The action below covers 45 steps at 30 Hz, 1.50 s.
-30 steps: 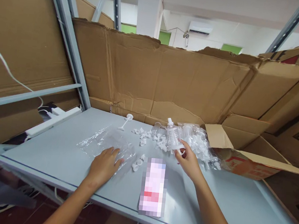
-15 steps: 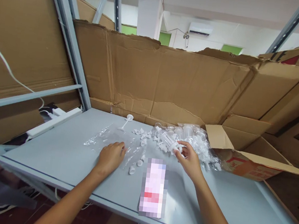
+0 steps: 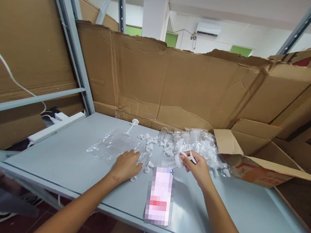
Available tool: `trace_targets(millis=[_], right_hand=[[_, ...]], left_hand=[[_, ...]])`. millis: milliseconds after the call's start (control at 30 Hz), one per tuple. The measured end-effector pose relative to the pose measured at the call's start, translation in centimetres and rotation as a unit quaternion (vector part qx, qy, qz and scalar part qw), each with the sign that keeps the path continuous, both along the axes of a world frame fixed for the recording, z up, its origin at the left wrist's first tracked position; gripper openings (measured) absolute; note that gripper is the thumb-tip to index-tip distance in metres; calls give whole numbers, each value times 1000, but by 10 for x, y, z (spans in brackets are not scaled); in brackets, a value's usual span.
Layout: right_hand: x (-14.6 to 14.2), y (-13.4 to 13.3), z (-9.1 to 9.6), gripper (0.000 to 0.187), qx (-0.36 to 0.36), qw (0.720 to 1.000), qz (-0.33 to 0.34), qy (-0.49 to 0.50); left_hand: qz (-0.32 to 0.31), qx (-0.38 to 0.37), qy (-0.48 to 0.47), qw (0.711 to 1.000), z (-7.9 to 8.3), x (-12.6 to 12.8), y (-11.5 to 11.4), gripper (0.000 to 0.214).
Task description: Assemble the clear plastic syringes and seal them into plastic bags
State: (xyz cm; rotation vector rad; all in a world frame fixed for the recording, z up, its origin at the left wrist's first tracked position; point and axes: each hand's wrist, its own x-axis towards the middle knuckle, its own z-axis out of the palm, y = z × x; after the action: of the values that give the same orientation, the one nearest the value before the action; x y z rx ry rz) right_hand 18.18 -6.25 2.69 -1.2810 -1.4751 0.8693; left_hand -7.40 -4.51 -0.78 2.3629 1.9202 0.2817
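My right hand [image 3: 195, 165] pinches the white handle end of a clear ribbed plastic syringe barrel [image 3: 169, 163]; the barrel points left, just above the phone's far end. My left hand [image 3: 126, 165] is open, palm down over the near right part of a flat clear plastic bag [image 3: 108, 145], with its thumb stretched to the right. Small white nozzles [image 3: 148, 167] lie beside that thumb, and another white piece [image 3: 133, 179] is partly covered by the hand. More small white pieces [image 3: 150, 140] lie farther back. A white plunger [image 3: 131, 127] rests behind the bag.
A phone [image 3: 159, 198] with a blurred screen lies on the grey table [image 3: 65, 151]. Bagged clear and white parts [image 3: 197, 143] are piled at the back right, beside an open cardboard box [image 3: 261, 170]. A power strip [image 3: 56, 128] runs along the left edge.
My right hand has drawn the syringe barrel nearer and lower, out from beside the bagged pile. My left hand has moved right, towards the small nozzles, with its thumb now spread.
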Motion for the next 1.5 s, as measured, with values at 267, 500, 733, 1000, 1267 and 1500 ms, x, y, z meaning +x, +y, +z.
trace_targets(millis=[267, 500, 733, 1000, 1267, 1500], right_hand=[[-4, -1, 2, 27, -27, 993, 5, 119], [-13, -2, -3, 26, -41, 984, 71, 157], [-17, -4, -5, 23, -10, 988, 70, 134], [-10, -7, 3, 20, 47, 977, 13, 207], [-11, -10, 4, 20, 10, 958, 109, 265], [-25, -23, 4, 16, 13, 948, 304, 89]], left_hand=[[-17, -53, -63, 996, 0, -9, 15, 18], [16, 32, -60, 998, 11, -6, 3, 20], [12, 152, -32, 988, 20, 8, -10, 18], [11, 217, -114, 970, 16, 6, -4, 16], [-20, 230, -230, 945, 13, 5, 3, 13], [-8, 131, -358, 924, 4, -5, 19, 18]])
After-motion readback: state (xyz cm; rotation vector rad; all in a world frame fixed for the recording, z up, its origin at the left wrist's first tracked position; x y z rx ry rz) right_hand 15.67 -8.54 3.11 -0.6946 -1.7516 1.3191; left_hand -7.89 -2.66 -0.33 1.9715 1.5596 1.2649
